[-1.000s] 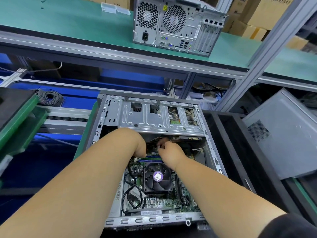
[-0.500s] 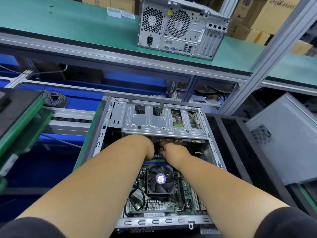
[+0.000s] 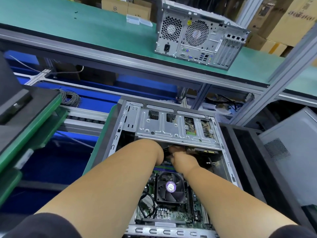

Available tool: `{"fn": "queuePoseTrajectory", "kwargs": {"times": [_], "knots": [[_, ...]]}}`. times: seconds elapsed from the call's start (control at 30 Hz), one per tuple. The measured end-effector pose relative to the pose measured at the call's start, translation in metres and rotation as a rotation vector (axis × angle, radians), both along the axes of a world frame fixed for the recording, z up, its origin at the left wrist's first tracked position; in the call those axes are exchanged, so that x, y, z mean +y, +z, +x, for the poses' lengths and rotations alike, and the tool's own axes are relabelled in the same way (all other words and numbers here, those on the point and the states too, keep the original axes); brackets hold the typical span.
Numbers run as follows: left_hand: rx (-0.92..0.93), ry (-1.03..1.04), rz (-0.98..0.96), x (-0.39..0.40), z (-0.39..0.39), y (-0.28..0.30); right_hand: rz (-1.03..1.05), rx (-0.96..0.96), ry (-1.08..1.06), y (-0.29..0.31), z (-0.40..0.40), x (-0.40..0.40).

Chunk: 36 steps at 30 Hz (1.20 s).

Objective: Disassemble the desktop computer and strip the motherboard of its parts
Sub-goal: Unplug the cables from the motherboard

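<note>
Bare forearms, short black sleeves point(image 3: 46, 225), no gloves

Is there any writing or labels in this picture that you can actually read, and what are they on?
None reads clearly.
CPU fan: purple round sticker, print too small.
Second computer: yellow sticker, illegible.
Cardboard boxes: blurred printing.
Motherboard: markings too small.

The left hand point(image 3: 158, 152) is mostly hidden, its fingers out of sight beneath the silver perforated metal drive cage point(image 3: 175, 127), so what they hold cannot be told. The right hand point(image 3: 181, 159) has its fingers point(image 3: 174, 149) curled in the same shadow, and what they touch is unclear. Both forearms cover much of the green motherboard point(image 3: 171, 215). The picture's right edge cuts off the grey metal side panel point(image 3: 291, 152).
</note>
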<state>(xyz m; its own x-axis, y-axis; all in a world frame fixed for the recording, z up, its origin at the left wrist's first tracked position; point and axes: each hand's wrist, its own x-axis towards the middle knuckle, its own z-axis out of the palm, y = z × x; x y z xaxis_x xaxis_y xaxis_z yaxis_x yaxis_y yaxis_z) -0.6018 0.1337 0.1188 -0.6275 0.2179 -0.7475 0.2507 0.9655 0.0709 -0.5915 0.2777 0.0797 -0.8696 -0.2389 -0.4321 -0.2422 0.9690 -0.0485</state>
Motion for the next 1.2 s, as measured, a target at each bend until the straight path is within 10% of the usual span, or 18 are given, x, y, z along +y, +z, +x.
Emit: {"fn": "queuePoseTrajectory", "kwargs": {"times": [1.2], "knots": [[0.012, -0.065, -0.007, -0.002, 0.013, 0.024, -0.438, -0.056, -0.27, 0.023, 0.02, -0.009]]}}
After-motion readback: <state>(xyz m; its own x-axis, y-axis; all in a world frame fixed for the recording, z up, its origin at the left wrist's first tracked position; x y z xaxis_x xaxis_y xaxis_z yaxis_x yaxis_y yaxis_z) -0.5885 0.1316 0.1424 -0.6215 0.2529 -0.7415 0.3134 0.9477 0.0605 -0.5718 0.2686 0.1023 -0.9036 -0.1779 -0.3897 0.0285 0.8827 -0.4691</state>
